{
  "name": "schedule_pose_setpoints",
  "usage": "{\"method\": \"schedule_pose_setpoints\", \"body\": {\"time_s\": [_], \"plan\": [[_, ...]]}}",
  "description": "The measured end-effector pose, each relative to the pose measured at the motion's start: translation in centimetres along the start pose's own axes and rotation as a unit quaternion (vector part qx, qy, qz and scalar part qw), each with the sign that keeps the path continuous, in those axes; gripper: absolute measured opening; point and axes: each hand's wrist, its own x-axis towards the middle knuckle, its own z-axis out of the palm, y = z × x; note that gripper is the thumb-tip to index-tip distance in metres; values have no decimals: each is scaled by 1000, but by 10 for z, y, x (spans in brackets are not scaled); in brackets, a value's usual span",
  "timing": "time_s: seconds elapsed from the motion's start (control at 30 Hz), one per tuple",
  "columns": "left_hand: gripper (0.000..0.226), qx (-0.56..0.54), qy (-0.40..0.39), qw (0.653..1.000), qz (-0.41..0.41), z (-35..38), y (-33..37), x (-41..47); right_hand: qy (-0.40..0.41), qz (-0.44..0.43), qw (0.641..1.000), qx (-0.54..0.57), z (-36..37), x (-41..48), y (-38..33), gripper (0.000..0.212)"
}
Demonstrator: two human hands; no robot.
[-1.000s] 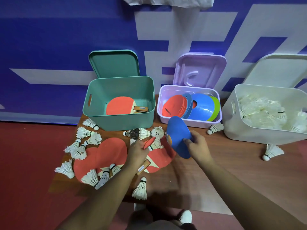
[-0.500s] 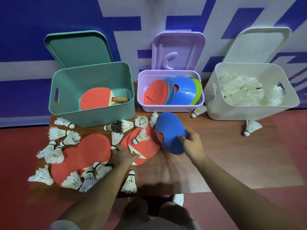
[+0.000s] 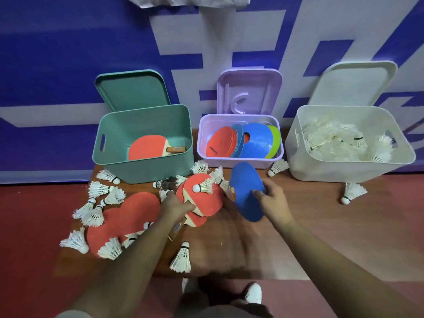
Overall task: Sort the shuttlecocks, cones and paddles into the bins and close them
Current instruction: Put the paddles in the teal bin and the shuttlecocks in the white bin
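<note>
I have the right hand [image 3: 273, 200] gripping the flat blue plastic disc cone [image 3: 246, 191], fingers curled over its near rim, tilted just above the wooden surface [image 3: 298, 226] in front of the open lilac plastic bin [image 3: 238, 162]. It looks light and bendy, so I judge an edge grip enough. The left hand [image 3: 176, 203] wraps its fingers round the neck of a red-faced wooden paddle [image 3: 206, 200], which looks stiff and heavier. A white feather shuttlecock [image 3: 204, 186] lies on the blade and could roll off if I tilt it.

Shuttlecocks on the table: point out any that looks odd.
One dark shuttlecock lies before the green bin; the rest are white. A white shuttlecock sits on the paddle the left hand grips.
</note>
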Motion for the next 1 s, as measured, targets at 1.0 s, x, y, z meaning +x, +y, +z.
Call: {"method": "schedule_pose_setpoints", "body": {"time_s": [1.0], "plan": [[32,-269,130,951,76,-60,83,-56,15,-55,968,244,-73,53,-85,25]]}}
